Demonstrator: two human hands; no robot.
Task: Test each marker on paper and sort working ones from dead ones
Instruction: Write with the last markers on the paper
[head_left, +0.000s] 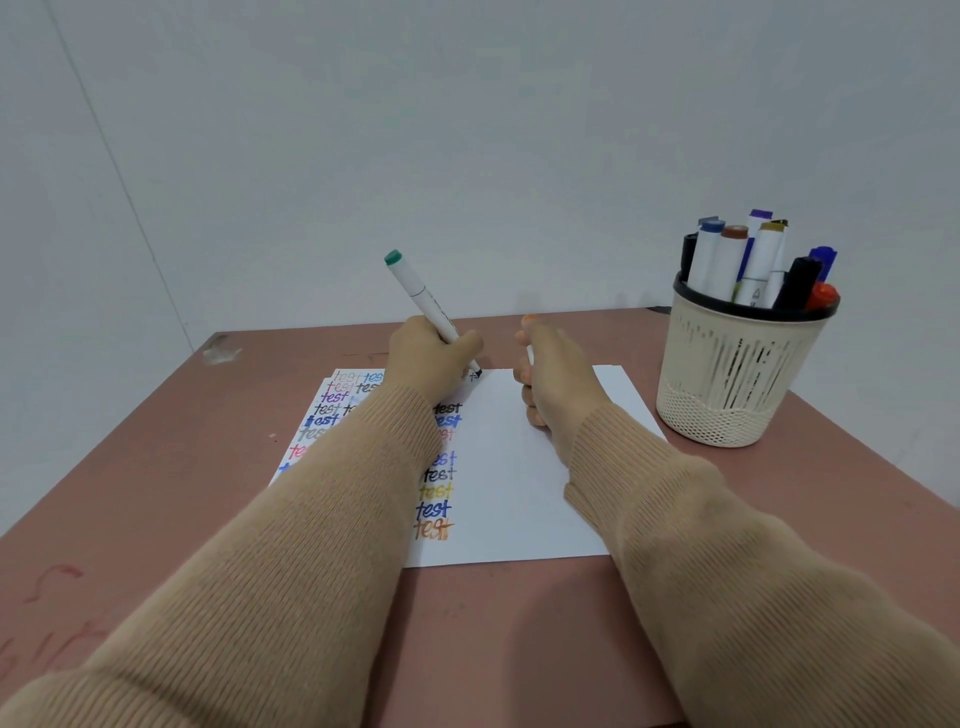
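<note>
Left grip (434, 353) clenched round the green-capped marker (423, 304), tip down on the paper (519, 493) near its far edge, right of the coloured "test" rows. Right grip (550, 379) rests on the paper, curled on a small white piece; can't tell what it is. Basket (727, 384) of other markers (727, 260) stands on the counter (519, 649), right of the paper.

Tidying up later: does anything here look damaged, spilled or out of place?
Red scribbles stain the table near its left edge, and a pale scuffed patch mars its far left corner. Nothing spilled.

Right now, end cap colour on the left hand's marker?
End cap is teal green; head view.
</note>
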